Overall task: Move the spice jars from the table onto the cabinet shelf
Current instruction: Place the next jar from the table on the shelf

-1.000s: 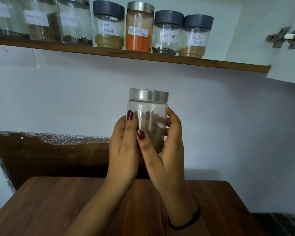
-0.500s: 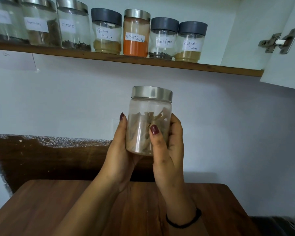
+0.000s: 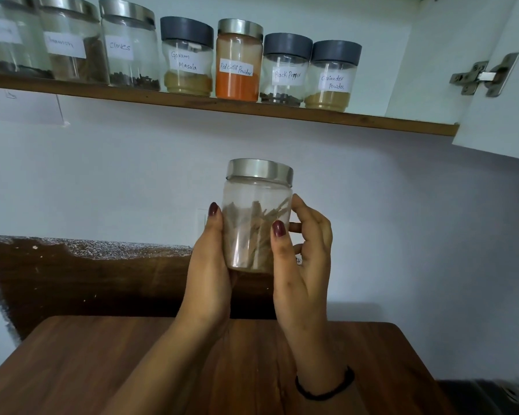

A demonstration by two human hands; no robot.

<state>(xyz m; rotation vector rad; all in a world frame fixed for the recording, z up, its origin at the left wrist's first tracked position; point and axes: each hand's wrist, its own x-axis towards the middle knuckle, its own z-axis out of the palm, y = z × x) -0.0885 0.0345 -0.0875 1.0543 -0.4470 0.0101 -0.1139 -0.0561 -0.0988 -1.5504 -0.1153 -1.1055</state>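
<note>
A clear spice jar (image 3: 256, 217) with a silver lid and brown sticks inside is held upright in the air above the wooden table (image 3: 72, 369). My left hand (image 3: 210, 265) grips its left side and bottom. My right hand (image 3: 303, 265) grips its right side, thumb across the front. Its label is not visible. Above, the wooden cabinet shelf (image 3: 372, 119) carries several labelled jars in a row, from a cinnamon jar (image 3: 72, 46) and a cloves jar (image 3: 129, 49) to the coriander powder jar (image 3: 331, 76) at the right end.
A bare stretch of shelf lies right of the coriander jar, up to the cabinet side wall (image 3: 402, 70). The open white cabinet door (image 3: 504, 115) with its metal hinge (image 3: 483, 76) hangs at the right. A dark object (image 3: 492, 396) sits at bottom right.
The jar has turned in my hands and my fingers have shifted from covering its front to its sides. The view has tilted up slightly toward the shelf.
</note>
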